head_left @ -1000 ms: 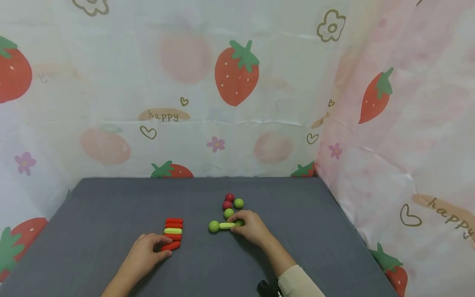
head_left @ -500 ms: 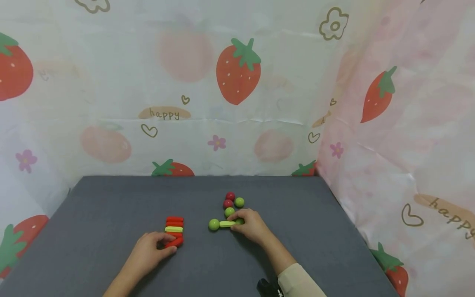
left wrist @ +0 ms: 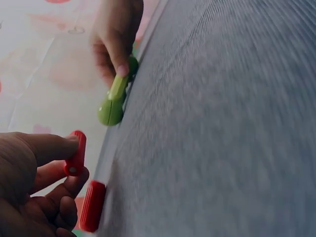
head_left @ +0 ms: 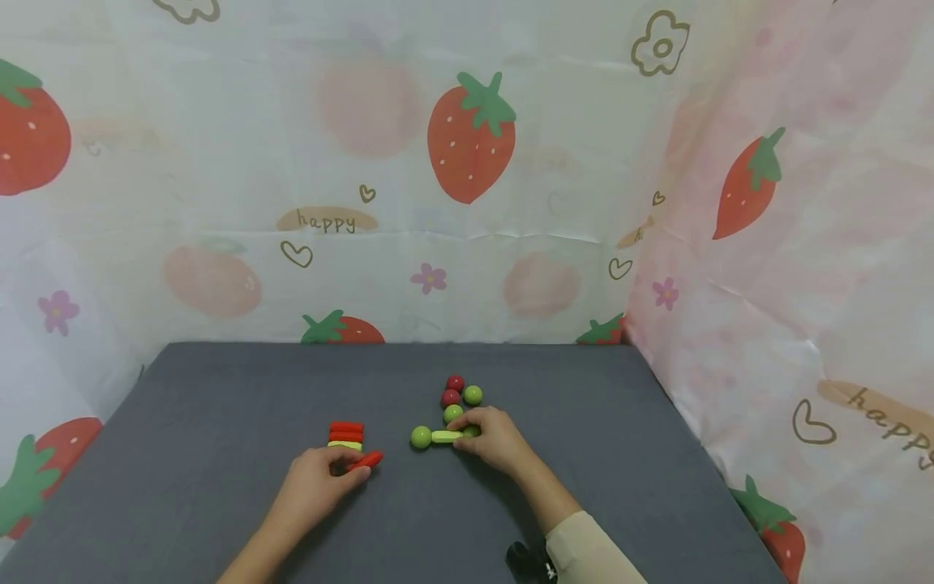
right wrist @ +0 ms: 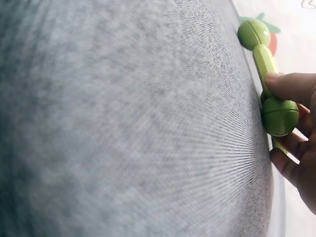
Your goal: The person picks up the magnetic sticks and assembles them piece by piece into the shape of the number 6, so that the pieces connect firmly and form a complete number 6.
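Observation:
In the head view my left hand (head_left: 315,487) pinches a short red stick (head_left: 367,460) between thumb and fingers. The left wrist view shows this red stick (left wrist: 75,154) apart from another red stick (left wrist: 93,206) below it. My right hand (head_left: 498,442) grips a yellow-green stick (head_left: 445,436) near its right end. A green ball (head_left: 421,437) sits at the stick's left end. At the other end is a second green ball (right wrist: 280,116), partly covered by the right hand in the head view.
Red sticks (head_left: 346,427) and a yellow-green stick (head_left: 344,445) lie in a row beyond my left hand. Behind the right hand are two dark red balls (head_left: 451,397) and further green balls (head_left: 473,395). A black object (head_left: 521,560) lies by the right sleeve on the grey table (head_left: 241,405).
My left hand has taken the nearest red stick away from the row, moving it right and slightly farther back. The right hand keeps its grip on the yellow-green stick in about the same place.

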The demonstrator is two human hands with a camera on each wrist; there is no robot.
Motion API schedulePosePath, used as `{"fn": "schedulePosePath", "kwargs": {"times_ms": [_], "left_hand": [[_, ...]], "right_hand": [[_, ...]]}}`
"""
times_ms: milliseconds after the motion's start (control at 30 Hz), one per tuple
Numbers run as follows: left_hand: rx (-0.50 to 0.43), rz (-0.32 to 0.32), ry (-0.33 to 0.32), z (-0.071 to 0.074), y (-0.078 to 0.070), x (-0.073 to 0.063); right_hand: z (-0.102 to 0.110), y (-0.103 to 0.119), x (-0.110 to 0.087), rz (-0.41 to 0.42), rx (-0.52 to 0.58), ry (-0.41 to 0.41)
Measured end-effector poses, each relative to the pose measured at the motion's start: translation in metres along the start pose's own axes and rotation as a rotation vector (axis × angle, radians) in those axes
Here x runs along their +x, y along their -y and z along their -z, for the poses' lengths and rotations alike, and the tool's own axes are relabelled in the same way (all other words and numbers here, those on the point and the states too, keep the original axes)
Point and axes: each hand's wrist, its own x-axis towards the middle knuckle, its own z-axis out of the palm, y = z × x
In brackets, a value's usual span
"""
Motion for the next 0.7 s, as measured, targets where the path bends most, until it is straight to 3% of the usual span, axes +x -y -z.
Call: {"fn": "schedulePosePath", "kwargs": {"times_ms": [367, 533, 700], "left_hand": [[-0.032, 0.003, -0.064, -0.016, -0.023, 0.003], [-0.033, -0.014, -0.108, -0.024, -0.027, 0.005], [-0.017, 0.017, -0.111, -0.034, -0.03, 0.008]], "right_hand": [[0.002, -0.001, 0.002, 0.027, -0.016, -0.007], [0.002, -0.001, 0.001, 0.02, -0.007, -0.005], [0.001, -0.001, 0.001, 0.012, -0.001, -0.003]]}}
